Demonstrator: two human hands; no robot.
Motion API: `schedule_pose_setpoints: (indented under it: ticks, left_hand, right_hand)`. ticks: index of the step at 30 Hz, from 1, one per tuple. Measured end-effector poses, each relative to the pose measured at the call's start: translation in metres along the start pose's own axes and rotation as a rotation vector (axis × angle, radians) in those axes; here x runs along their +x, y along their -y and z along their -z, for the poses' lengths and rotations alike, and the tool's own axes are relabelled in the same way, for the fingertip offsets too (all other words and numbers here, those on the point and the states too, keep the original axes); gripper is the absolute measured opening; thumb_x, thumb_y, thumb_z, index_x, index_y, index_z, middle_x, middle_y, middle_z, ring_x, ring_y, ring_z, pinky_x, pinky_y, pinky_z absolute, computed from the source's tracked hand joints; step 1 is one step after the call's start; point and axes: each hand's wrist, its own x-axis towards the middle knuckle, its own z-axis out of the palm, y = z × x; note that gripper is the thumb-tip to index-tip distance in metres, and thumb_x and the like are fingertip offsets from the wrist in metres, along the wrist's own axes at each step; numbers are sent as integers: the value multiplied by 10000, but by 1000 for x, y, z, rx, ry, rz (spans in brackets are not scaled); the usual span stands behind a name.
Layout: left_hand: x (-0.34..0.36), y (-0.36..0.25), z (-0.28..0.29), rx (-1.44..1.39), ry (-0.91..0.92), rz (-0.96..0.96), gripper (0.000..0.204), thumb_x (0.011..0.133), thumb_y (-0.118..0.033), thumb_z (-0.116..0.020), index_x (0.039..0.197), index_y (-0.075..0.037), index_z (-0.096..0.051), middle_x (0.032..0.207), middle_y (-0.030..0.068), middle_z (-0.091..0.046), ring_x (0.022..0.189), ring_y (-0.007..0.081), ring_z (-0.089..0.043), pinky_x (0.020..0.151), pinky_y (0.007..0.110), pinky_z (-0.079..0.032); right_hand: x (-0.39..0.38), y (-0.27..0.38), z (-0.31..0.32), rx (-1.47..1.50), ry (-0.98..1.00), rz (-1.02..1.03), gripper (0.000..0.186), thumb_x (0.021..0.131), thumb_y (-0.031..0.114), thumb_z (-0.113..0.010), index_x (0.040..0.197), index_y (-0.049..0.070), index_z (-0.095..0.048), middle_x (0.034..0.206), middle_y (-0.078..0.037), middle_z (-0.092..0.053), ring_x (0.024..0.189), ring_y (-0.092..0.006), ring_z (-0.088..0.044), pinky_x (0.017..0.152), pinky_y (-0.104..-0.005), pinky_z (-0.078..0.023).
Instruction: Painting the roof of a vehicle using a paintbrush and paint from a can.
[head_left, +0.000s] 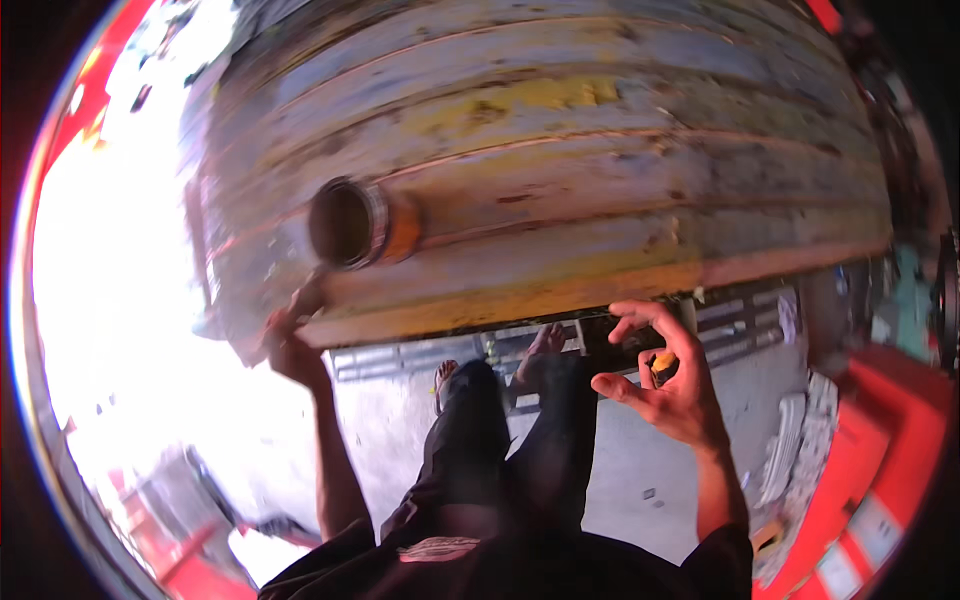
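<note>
A worn wooden plank table [560, 180] with faded yellow and grey paint spreads out before me. Near its left front edge stands a round can [402, 225], dark inside, with an orange side. My left hand [295, 345] is at the table's front left corner, just below the can; its fingers are blurred, and I cannot tell what they hold, if anything. Just off the front edge, right of my knees, my right hand [668, 385] has thumb and index finger spread apart. Its other fingers curl around a small yellow-and-black object [664, 368], mostly hidden in the palm.
Under the table runs a slatted wooden frame [745, 325], and my bare feet [545, 340] are beside it on the pale floor [390, 410]. Red boxes or cabinets [875, 420] stand at the right. Strong glare washes out the left side.
</note>
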Motion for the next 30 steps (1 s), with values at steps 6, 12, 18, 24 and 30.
schedule_pose_setpoints:
  ticks: [6,12,18,24,30]
  left_hand:
    - [32,-72,8,-214,109,470,85,916,-55,-630,923,-10,-702,949,95,-666,789,158,-632,647,250,-514]
    - [35,-78,22,-67,213,560,117,893,-89,-661,976,-20,-706,913,102,-661,811,195,-655,669,271,-518]
    - [47,-86,30,-124,212,636,120,908,-77,-644,992,-14,-702,954,73,-644,808,135,-658,609,231,-531]
    - [52,-79,33,-113,158,645,119,909,-92,-649,972,-3,-697,935,76,-666,788,143,-651,635,262,-525]
    - [106,-117,51,-267,-236,833,124,909,-59,-644,871,59,-651,950,96,-668,722,161,-644,686,265,-514]
  right_hand:
    - [57,33,-59,-333,-128,339,917,587,352,-909,1336,107,-441,1117,-94,-582,1044,-260,-585,792,-369,-498]
    - [117,74,-127,-433,1,360,1159,539,338,-923,1446,85,-247,1279,-181,-492,1132,-345,-550,887,-423,-507]
    - [162,94,-145,-533,-18,525,1176,521,318,-931,1449,78,-250,1383,-175,-431,1216,-360,-503,968,-422,-480]
    - [175,112,-148,-679,102,464,1137,507,341,-929,1424,99,-303,1377,-137,-468,1217,-355,-516,978,-426,-478]
    - [171,122,-159,-728,66,358,1063,509,358,-922,1380,139,-353,1286,-111,-518,1069,-335,-610,860,-453,-534]
